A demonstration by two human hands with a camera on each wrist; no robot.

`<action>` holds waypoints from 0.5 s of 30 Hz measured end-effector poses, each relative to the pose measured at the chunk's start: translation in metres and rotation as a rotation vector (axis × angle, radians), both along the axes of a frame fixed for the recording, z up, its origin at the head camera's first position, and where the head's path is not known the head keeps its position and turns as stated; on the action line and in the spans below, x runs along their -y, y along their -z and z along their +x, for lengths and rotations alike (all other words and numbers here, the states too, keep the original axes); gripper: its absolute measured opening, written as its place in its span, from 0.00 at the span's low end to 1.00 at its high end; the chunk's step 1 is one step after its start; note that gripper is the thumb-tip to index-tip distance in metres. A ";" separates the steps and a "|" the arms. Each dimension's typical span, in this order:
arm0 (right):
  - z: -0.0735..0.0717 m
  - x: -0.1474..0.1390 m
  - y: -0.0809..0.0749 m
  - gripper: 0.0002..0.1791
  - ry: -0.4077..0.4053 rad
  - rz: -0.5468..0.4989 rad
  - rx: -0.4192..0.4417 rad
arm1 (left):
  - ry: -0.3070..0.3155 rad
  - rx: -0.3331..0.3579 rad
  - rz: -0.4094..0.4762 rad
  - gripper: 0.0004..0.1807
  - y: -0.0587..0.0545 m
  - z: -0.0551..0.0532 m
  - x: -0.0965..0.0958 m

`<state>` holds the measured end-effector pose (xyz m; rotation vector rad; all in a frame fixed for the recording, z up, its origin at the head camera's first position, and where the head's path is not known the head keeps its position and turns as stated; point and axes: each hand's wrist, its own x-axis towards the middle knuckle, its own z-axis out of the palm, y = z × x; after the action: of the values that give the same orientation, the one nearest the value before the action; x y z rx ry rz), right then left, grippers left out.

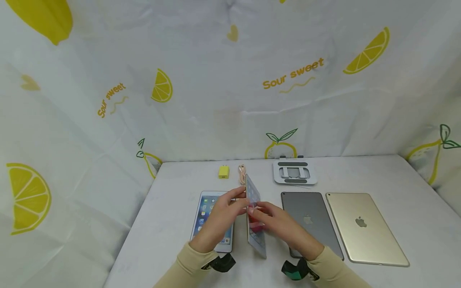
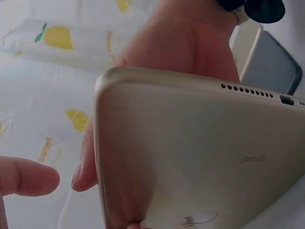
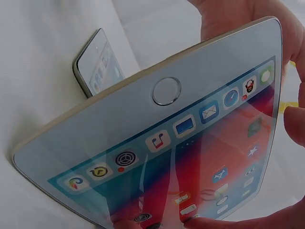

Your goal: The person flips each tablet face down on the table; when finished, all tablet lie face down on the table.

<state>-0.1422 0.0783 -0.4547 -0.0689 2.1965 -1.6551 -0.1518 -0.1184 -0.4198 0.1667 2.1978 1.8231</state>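
Note:
Both hands hold a tablet (image 1: 257, 238) tilted up on its long edge over the middle of the table. Its gold back (image 2: 200, 129) faces left; the lit screen (image 3: 214, 162) with app icons faces right. My left hand (image 1: 219, 214) grips it from the back side near the upper edge. On the screen side, my right hand (image 1: 282, 225) has its fingers at the upper edge and on the glass. Beneath the left forearm lies a white tablet (image 1: 205, 214), screen up and lit. Close to the right hand, a dark grey tablet (image 1: 306, 208) rests back up.
A gold tablet (image 1: 363, 228) lies back up at the right. Toward the back stand a yellow charger plug (image 1: 223, 172), a coiled pink cable (image 1: 242, 173) and a silver folding stand (image 1: 294, 172). A white lemon-print cloth (image 1: 216, 100) hangs behind the table.

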 end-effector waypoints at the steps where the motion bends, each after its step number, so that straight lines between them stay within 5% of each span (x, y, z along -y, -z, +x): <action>1: 0.000 0.000 0.000 0.44 -0.004 -0.022 0.003 | 0.001 0.001 0.001 0.31 0.000 0.000 -0.001; 8: 0.001 -0.002 0.000 0.46 -0.073 -0.128 -0.001 | 0.015 -0.019 0.017 0.32 0.002 0.002 -0.003; 15: 0.001 -0.003 0.001 0.46 -0.051 -0.120 0.011 | 0.020 -0.039 0.010 0.32 0.003 0.005 -0.005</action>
<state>-0.1415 0.0810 -0.4553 -0.1461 2.0685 -1.7531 -0.1471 -0.1130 -0.4226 0.2265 2.2050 1.8360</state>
